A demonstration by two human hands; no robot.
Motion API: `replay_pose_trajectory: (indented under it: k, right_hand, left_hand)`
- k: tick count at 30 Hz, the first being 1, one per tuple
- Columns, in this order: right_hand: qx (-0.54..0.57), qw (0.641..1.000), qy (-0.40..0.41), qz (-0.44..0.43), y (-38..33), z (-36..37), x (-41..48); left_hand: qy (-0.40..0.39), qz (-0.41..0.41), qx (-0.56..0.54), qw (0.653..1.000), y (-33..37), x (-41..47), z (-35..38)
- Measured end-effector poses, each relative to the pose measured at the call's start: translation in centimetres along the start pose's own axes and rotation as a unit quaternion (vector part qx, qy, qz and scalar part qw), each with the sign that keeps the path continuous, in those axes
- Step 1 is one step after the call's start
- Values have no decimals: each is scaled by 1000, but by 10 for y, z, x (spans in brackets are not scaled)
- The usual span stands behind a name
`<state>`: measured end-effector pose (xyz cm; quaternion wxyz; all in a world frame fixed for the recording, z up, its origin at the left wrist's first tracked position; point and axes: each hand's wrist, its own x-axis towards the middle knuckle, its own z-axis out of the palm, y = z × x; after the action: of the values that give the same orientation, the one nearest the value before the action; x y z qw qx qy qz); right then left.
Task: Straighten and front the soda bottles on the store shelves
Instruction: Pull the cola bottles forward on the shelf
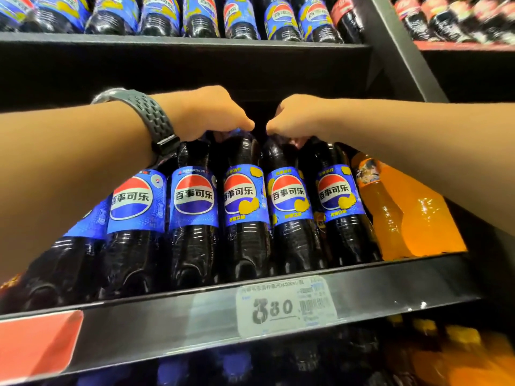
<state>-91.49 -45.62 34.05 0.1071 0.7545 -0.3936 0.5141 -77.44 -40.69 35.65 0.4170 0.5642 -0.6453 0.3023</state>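
Right, starting at the left of the frame: the left forearm runs in from the left edge and angles up toward the centre, a dark watch (145,112) strapped round the wrist. The left hand (211,115) is turned palm down, knuckles up, with its fingers curled over the top of the first lemon-label bottle (242,196). It grips the neck, and the cap is all but hidden under the fingers.

Below that arm stand two plain-label cola bottles (192,196), upright at the front of the middle shelf (167,319), labels facing out.

Centre frame, the two hands sit just beside each other, thumbs nearly meeting. The right hand (298,118) mirrors the left: palm down, fingers curled onto the top of the second lemon-label bottle (289,196) and holding it there, with the fingertips tucked down behind the neck. The right forearm stretches away to the right edge of the frame.

Next along, a third lemon-label bottle (340,193) stands untouched, then an orange soda bottle (390,207) leans at the end of the row.

On the shelf's front lip there is a red tag (36,344) at lower left and a white price tag (284,305) under the gripped bottles. Across the top of the frame is another row of cola bottles (195,15), with red-label bottles (446,15) at upper right.
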Motion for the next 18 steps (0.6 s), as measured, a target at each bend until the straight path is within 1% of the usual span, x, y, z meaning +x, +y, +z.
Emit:
replay_pose_trajectory:
  k: [6,9,14,18]
  right_hand:
    - [12,1000,-3,-10,5,-2,4]
    - [36,999,0,-17,7,1,7]
    - [73,997,23,-23,10,-4,8]
    - [91,995,24,-29,10,-8,7]
  left_hand:
    - [-4,-31,15,999,5,-4,-1]
    - [9,-46,-1,999,5,-4,-4]
    - [19,-36,1,999,10,-10,-3]
    - [14,-38,17,999,15,-14,-9]
